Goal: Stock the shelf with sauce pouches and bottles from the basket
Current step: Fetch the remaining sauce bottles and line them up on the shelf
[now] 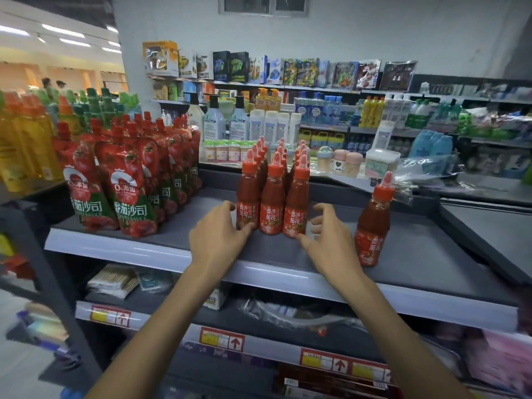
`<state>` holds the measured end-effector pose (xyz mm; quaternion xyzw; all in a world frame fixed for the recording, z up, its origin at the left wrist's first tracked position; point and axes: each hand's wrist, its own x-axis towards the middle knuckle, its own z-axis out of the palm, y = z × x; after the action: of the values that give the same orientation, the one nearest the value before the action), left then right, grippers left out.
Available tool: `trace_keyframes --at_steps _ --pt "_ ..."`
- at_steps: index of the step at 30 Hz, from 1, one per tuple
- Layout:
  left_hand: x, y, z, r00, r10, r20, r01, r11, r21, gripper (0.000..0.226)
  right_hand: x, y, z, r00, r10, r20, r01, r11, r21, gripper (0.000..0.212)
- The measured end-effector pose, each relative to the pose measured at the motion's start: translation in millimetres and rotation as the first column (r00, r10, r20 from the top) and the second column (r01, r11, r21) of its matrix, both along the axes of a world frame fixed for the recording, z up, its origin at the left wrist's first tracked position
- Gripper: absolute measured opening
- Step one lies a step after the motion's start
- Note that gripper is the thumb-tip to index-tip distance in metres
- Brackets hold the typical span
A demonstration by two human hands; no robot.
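Left hand [218, 234]: fingers loosely curved, not clenched; thumb touches the base of the front-left bottle [247, 203], fingers lie beside its label.
Right hand [328, 240]: fingers spread and curved; thumb tip at the base of the front-right bottle [296, 208]; fingers just beside it, cannot tell if they touch.
Bottles [272, 203]: red sauce, red nozzle caps, upright, three rows running back, packed together; they sit between the two hands, mid shelf, near the front edge.
Lone bottle [374, 223]: same kind, upright, right of the right hand, apart from the group.
Pouches [123, 180]: red tomato sauce, spout tops, upright in rows running back; left part of the same shelf, apart from the bottles.
Shelf [144, 249]: grey top deck, pale front rim; both forearms reach over the rim.
Yellow bottles [23, 145]: left of the pouches, on the next unit.
Jars [345, 164]: small, pastel lids, behind the bottles past the shelf back.
Price tags [221, 338]: red and yellow, on lower shelf rims.
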<state>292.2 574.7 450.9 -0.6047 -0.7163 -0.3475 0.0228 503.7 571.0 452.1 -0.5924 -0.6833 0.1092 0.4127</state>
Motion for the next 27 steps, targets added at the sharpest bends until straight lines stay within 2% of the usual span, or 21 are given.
trace_keyframes --at_steps 3,5,7,9,12,17,19,23,27 --pt "11 -19 -2 0.997 -0.065 -0.028 0.069 0.986 0.152 0.033 12 -36 2 1.000 0.011 -0.008 -0.010 0.990 0.143 0.041" --pt "31 -28 -2 0.956 -0.284 0.078 0.264 0.943 0.202 0.024 26 -57 0 0.999 -0.030 -0.041 0.038 0.978 0.207 0.025" --pt "59 -33 2 0.818 -0.523 0.240 0.488 0.851 0.193 0.017 44 -71 -2 0.989 -0.096 -0.108 0.121 0.961 0.251 0.021" --pt "88 -30 5 0.691 -0.634 0.348 0.609 0.769 0.191 0.017 63 -76 -4 0.968 -0.185 -0.171 0.226 0.939 0.260 0.022" --pt "126 -16 6 0.633 -0.686 0.360 0.653 0.722 0.228 0.028 88 -71 -8 0.939 -0.272 -0.212 0.306 0.941 0.146 0.034" --pt "168 7 10 0.639 -0.679 0.360 0.657 0.726 0.203 0.062 110 -44 -11 0.966 -0.233 -0.114 0.207 0.957 -0.203 0.087" --pt "178 12 9 0.620 -0.685 0.383 0.667 0.717 0.203 0.060 111 -37 -11 0.975 -0.187 -0.118 0.156 0.961 -0.226 0.083" --pt "183 12 7 0.601 -0.680 0.420 0.663 0.718 0.213 0.047 110 -34 -6 0.975 -0.126 -0.180 0.097 0.982 -0.164 0.054" --pt "163 -3 10 0.580 -0.696 0.423 0.665 0.704 0.249 0.048 96 -41 -6 0.965 -0.098 -0.244 0.070 0.990 -0.121 0.050"
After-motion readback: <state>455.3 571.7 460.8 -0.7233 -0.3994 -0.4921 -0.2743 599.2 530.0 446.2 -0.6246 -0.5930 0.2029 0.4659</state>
